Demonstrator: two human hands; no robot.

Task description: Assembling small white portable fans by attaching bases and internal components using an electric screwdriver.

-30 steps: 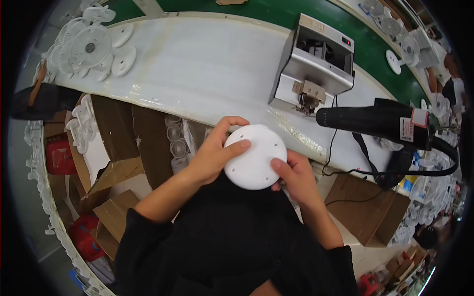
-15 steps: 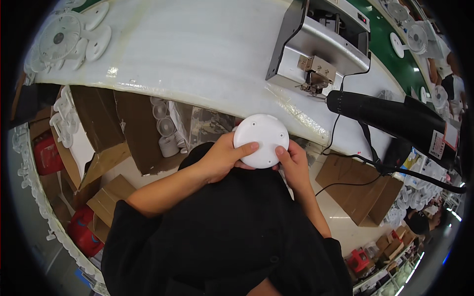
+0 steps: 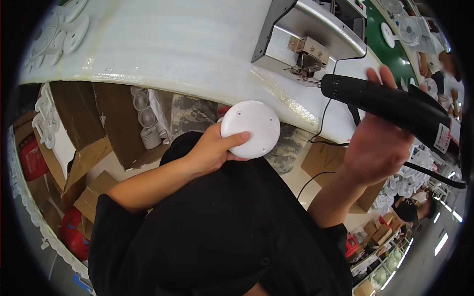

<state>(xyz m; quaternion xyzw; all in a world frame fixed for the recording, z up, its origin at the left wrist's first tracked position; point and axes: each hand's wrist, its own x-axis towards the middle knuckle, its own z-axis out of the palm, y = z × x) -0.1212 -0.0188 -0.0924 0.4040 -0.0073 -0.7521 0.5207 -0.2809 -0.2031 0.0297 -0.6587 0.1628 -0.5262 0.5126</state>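
Observation:
A round white plastic fan base (image 3: pixel 259 126), with small screw holes near its rim, is held over my lap. My left hand (image 3: pixel 215 147) grips it at its left side, thumb on top and the other fingers underneath. On the right, my right hand (image 3: pixel 376 148) is raised at a black electric screwdriver (image 3: pixel 363 97), slightly blurred. Its fingers stretch up past the far side of the tool, not wrapped round it; whether they touch it is hidden. The screwdriver's bit points at the metal front of a screw feeder (image 3: pixel 308 56) on the white bench.
The white worktable (image 3: pixel 163 44) spans the front, with white fans (image 3: pixel 54 37) at its far left. Open cardboard boxes (image 3: pixel 126 128) stand below on the left, one holding round white parts. A black cable (image 3: pixel 432 175) runs from the right. Another person (image 3: pixel 414 207) is at far right.
My right hand has let go of the fan base and moved right and up to the electric screwdriver. My left hand keeps holding the base. The whole view has shifted slightly.

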